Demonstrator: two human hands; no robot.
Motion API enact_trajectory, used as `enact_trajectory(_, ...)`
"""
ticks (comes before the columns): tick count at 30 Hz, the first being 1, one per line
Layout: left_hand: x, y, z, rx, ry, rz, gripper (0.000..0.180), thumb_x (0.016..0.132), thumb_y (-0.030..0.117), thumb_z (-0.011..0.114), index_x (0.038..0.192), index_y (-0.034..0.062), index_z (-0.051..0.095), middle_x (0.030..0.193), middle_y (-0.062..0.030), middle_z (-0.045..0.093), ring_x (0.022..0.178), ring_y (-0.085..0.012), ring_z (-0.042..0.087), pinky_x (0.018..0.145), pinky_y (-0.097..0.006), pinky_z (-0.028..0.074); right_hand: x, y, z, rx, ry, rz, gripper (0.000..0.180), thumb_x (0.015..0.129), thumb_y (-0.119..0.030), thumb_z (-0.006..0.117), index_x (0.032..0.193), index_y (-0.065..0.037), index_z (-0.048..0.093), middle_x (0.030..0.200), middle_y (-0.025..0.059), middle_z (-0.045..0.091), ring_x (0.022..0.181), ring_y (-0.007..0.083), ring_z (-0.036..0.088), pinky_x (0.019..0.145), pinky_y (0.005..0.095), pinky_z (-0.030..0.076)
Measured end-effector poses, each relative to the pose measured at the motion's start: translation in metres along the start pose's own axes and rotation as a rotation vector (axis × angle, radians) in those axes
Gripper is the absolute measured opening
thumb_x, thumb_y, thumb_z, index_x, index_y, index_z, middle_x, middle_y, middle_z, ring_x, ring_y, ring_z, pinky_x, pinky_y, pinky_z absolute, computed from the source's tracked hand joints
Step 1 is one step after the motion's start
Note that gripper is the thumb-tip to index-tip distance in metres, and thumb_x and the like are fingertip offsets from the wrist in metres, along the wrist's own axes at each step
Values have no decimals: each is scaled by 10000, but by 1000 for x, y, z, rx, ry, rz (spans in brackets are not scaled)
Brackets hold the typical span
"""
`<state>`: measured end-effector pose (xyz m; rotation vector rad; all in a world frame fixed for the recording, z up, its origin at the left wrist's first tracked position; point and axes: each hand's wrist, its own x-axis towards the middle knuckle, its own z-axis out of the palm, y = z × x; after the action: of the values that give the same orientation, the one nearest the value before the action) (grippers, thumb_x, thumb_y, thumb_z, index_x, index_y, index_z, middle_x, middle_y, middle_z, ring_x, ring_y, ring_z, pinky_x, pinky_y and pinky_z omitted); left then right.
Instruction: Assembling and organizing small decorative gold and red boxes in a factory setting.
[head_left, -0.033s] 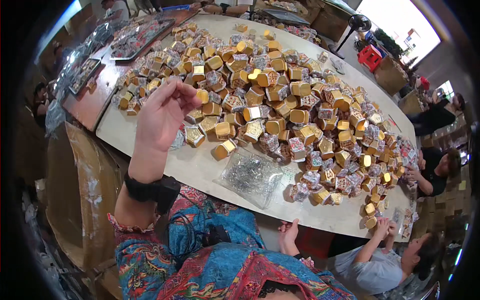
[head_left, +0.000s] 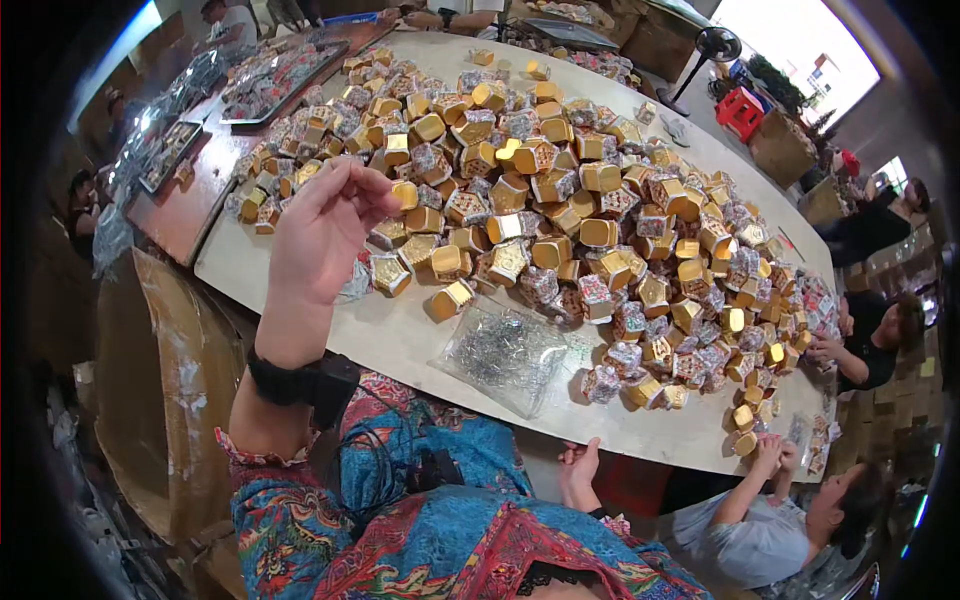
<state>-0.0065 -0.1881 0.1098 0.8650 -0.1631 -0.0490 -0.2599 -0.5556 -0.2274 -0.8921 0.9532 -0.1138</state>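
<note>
My left hand (head_left: 325, 235) is raised over the left part of the table, palm partly toward me. Its fingers curl in toward the thumb, and anything between them is too small to make out. Behind its fingertips spreads a big heap of small gold, house-shaped boxes (head_left: 600, 234) with patterned sides, many in clear wrap. Low at the table's front edge is my right hand (head_left: 578, 472), fingers bent in and closed; what they hold, if anything, is hidden. A clear bag of thin metal pieces (head_left: 503, 357) lies flat on the table between my hands and the heap.
The pale tabletop (head_left: 390, 335) curves around me. At the left, a reddish board (head_left: 170, 215) bears trays (head_left: 172, 155); a tall cardboard box (head_left: 170, 400) stands below. Co-workers sit at the right, one person's hands (head_left: 775, 455) near the table edge. A fan (head_left: 717, 45) and red stool (head_left: 739, 113) stand beyond.
</note>
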Motion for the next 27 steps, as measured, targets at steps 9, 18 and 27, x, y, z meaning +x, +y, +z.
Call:
enact_trajectory(9, -16, 4, 10, -3, -112, 84, 177, 918, 161, 415, 894, 14, 512, 851, -128, 571, 794, -228, 584, 821, -383, 480, 5, 6, 17, 26, 23, -187, 387, 944, -415, 340, 859, -78, 510, 600, 42, 532, 400, 93, 372, 415, 268, 385)
enact_trajectory(18, -18, -8, 33, 2, -244, -33, 181, 913, 172, 437, 869, 20, 525, 846, -129, 589, 772, -220, 583, 777, -336, 486, 0, 2, 10, 5, 10, -201, 389, 916, -443, 412, 859, -69, 502, 645, 53, 557, 406, 100, 429, 394, 255, 389)
enact_trajectory(27, -7, -14, 51, -32, -372, -135, 197, 932, 187, 406, 868, 35, 512, 818, -106, 567, 752, -206, 570, 814, -367, 480, -91, -213, -32, -357, 626, -1336, 265, 908, -91, 404, 663, -17, 471, 593, 76, 532, 480, 82, 474, 442, 199, 380)
